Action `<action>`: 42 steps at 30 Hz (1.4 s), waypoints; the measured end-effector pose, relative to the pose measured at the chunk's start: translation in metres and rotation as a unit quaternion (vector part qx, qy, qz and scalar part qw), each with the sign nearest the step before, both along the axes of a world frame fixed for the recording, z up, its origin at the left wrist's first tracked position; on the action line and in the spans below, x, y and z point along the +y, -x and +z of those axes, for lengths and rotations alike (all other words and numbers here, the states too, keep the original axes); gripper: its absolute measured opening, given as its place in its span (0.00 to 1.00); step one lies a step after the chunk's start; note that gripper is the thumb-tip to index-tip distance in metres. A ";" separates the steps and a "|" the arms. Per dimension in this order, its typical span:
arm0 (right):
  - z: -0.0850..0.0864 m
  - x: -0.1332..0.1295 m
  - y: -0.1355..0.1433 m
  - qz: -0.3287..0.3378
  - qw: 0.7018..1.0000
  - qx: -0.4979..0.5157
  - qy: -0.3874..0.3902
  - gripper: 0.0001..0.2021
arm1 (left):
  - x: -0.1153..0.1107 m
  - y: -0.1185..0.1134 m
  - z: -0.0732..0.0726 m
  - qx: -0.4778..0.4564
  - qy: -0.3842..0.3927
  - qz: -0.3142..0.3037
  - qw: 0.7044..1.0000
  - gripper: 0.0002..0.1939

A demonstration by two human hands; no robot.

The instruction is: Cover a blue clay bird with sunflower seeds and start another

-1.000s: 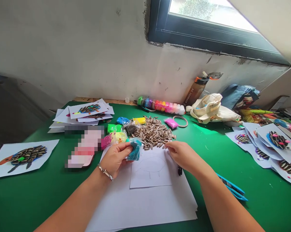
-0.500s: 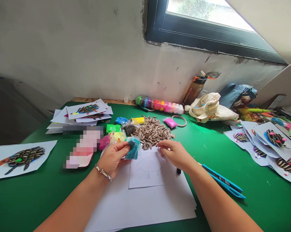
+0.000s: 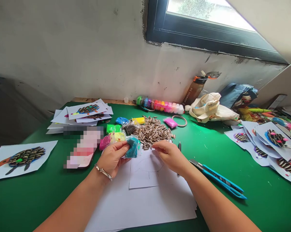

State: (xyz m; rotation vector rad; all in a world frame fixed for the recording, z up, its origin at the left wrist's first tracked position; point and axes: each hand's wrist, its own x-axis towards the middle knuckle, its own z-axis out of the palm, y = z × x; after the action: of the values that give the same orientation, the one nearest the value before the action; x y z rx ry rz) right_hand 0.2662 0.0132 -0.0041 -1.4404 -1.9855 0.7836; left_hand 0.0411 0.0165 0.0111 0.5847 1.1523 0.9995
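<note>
My left hand (image 3: 116, 158) pinches a clear plastic packet of teal modelling clay (image 3: 133, 146) between thumb and fingers, above the paper's upper left. My right hand (image 3: 171, 156) hovers over the upper right of the drawing, fingers curled together; anything inside them is hidden. Beneath the hands lies a small sheet of paper (image 3: 141, 178) with a faint oval outline and short legs, partly covered by my right hand. It rests on larger white sheets (image 3: 145, 209). Just beyond my hands spreads a pile of striped sunflower seeds (image 3: 155, 130).
Wrapped clay packets (image 3: 113, 129) sit left of the seeds, a phone (image 3: 83, 151) nearby. A black pen (image 3: 179, 146) and blue utility knife (image 3: 222, 180) lie right. Finished seed pictures (image 3: 24, 158) flank both sides. A bottle (image 3: 195, 88) and cloth bag (image 3: 211, 108) stand behind.
My right hand has shifted slightly left, towards the teal packet, uncovering more of the pen and knife. The left hand still holds the packet in nearly the same spot.
</note>
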 end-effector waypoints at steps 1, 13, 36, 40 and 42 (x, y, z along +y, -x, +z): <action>-0.001 0.000 0.002 0.012 1.000 -0.001 -0.006 0.13 | 0.000 0.000 0.000 -0.005 -0.003 0.006 1.000 0.19; -0.011 0.012 0.036 0.123 0.971 -0.145 -0.144 0.16 | 0.001 -0.001 0.005 -0.008 -0.016 0.029 0.999 0.11; -0.007 0.011 0.020 0.091 0.972 -0.178 -0.128 0.13 | -0.001 -0.002 0.000 0.012 -0.024 -0.030 0.999 0.16; 0.000 0.008 0.022 0.002 0.991 -0.041 -0.129 0.13 | -0.005 -0.004 0.001 0.017 -0.016 -0.063 0.998 0.17; 0.005 0.003 0.023 -0.022 0.995 0.087 -0.032 0.13 | -0.007 -0.005 0.003 0.009 -0.016 -0.087 0.996 0.17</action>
State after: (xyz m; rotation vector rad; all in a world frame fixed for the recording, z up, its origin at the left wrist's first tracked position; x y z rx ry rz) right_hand 0.2429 0.0167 0.0011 -1.3276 -1.8254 0.7923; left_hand 0.0462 0.0097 0.0136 0.7094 1.0825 0.8658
